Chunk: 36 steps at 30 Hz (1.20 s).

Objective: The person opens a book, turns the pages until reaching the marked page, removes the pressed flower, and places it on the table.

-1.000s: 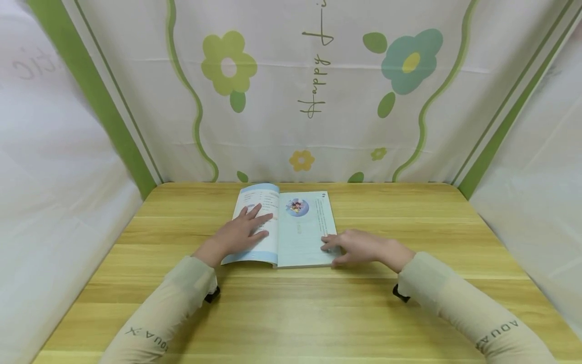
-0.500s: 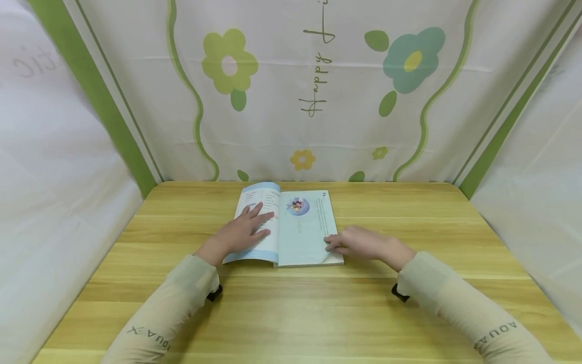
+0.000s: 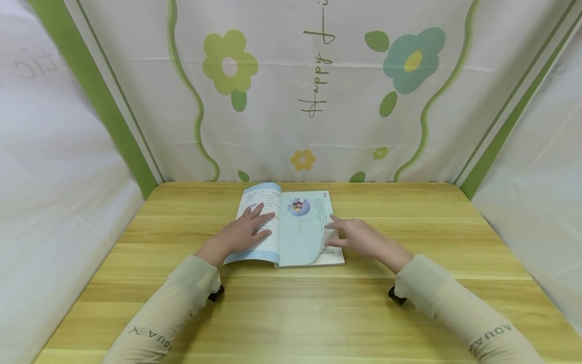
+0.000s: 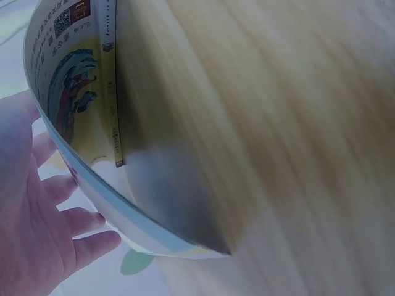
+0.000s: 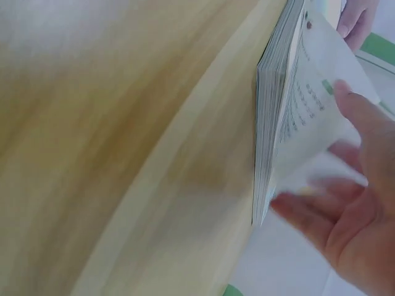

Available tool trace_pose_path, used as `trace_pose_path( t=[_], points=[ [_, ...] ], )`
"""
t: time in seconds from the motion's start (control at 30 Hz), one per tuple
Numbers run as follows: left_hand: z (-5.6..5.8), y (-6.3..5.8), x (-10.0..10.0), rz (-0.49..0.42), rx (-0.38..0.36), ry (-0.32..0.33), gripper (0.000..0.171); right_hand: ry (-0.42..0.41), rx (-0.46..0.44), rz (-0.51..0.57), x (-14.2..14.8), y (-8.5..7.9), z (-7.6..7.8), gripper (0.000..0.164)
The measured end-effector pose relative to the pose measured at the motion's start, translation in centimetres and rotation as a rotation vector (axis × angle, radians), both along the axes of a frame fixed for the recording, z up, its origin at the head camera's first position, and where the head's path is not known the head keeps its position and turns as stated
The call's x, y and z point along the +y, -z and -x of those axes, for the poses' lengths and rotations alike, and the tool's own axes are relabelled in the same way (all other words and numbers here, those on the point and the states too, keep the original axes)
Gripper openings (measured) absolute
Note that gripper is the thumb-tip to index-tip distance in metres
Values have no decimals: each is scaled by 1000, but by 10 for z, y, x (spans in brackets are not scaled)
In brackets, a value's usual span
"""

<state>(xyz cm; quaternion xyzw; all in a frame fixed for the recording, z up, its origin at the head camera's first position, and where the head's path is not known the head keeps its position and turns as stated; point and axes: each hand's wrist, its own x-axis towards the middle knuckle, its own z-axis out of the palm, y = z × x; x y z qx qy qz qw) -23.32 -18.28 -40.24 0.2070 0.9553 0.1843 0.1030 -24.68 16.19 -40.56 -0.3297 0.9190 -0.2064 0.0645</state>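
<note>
An open book [image 3: 297,242] lies on the wooden table, its left side bowed up in a curve. My left hand [image 3: 243,233] rests on the left page with its fingers spread; in the left wrist view, those fingers [image 4: 83,222] lie along the outer face of the bent cover. At the book's right edge is my right hand [image 3: 359,237], thumb and fingers apart. The lower corner of a pale green page [image 3: 318,250] curls up beside it, showing the printed page beneath. The right wrist view has the thumb [image 5: 355,105] against the lifted page [image 5: 308,105].
The wooden table [image 3: 291,313] reaches to a white cloth wall [image 3: 273,131] with flower prints, close behind the book. White cloth also hangs at both sides. A dark wrist device [image 3: 397,296] shows under the right sleeve.
The right hand has shifted slightly up along the page edge and its fingers have spread. The right page's lower corner has lifted and curled leftward. The left hand stays in place.
</note>
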Motion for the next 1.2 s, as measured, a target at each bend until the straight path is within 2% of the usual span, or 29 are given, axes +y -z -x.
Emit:
trace_pose_path(
  t=[0.13,0.2,0.27,0.4,0.5,0.63,0.83,0.97,1.2],
  points=[
    [0,-1,1,-7,2,3,60,110,-139,43,-5,2,-1,98],
    [0,-1,1,-11,4,5,60,140,-223,93,-8,3,-1,109],
    [0,-2,1,-17,7,7,59,144,-295,154,-11,3,-2,112],
    [-1,-2,2,-27,5,8,59,136,-375,240,-18,5,-3,109],
    [-2,-3,2,-28,4,3,59,116,-383,273,-24,6,-4,102],
    [-1,-1,2,-31,4,1,59,40,-365,300,-32,8,-5,92],
    [-2,0,2,-55,-30,-18,60,-74,-335,235,-42,7,-9,82],
    [-2,0,3,-63,-24,-20,65,-110,-317,207,-49,7,-11,78],
    [1,-2,4,-194,-25,-61,64,-144,-298,177,-65,4,-14,73]
  ],
)
